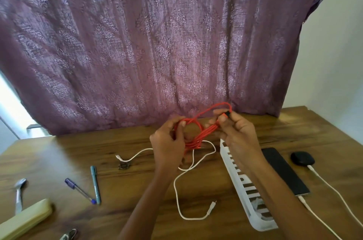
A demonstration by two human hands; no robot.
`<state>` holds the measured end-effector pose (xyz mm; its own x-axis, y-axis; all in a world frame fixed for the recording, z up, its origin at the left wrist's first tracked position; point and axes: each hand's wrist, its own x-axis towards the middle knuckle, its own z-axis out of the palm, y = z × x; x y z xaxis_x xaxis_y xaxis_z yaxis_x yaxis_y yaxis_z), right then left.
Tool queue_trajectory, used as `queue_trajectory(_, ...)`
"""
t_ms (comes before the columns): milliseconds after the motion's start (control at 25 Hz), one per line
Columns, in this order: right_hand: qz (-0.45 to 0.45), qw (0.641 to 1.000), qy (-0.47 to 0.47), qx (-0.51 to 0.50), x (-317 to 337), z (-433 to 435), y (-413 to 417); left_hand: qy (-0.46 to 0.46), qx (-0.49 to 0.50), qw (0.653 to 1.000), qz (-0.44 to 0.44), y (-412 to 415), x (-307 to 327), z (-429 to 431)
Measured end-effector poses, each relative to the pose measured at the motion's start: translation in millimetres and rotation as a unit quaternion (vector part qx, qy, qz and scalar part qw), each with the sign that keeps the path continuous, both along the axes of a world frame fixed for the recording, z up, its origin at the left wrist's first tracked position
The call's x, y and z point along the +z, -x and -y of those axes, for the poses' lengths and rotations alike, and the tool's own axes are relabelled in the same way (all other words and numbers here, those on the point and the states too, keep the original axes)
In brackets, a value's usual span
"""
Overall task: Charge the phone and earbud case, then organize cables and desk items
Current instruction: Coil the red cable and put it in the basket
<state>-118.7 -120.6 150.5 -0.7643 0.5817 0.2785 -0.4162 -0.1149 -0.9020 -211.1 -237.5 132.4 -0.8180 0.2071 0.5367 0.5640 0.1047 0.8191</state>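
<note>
A coiled red cable point(196, 131) hangs above the wooden desk point(137, 180) between both hands. My left hand point(169, 145) grips the coil's left loop. My right hand point(237, 133) pinches the cable's dark plug end at the upper right and holds the bundled strands. A loose white cable point(177, 190) lies on the desk below the hands. At the right, a black phone point(284, 171) lies flat with a white cable plugged into its near end. A black earbud case point(302, 158) beside it also has a white cable attached.
A white slotted tray point(245, 190) lies between my right arm and the phone. Two pens point(86, 188) lie at the left, with a spoon point(19, 192), a cream case point(25, 218) and a small metal item point(68, 234) near the front left edge. A purple curtain point(157, 43) hangs behind.
</note>
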Motion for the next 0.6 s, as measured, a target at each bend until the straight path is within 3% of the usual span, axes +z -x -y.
queue_trajectory(80,0.020,0.999,0.004,-0.036,11,-7,0,0.033,-0.010,0.999,-0.024,2,-3,4)
queue_trajectory(320,0.088,0.971,-0.195,-0.106,32,-33,-3,0.073,0.024,0.995,-0.059,15,-3,20)
queue_trajectory(480,0.096,0.985,-0.123,-0.076,16,-34,-3,-0.002,-0.013,0.996,0.093,14,7,21)
queue_trajectory(600,0.111,0.984,-0.088,-0.104,0,-31,3,-0.103,-0.100,0.960,0.239,4,16,18)
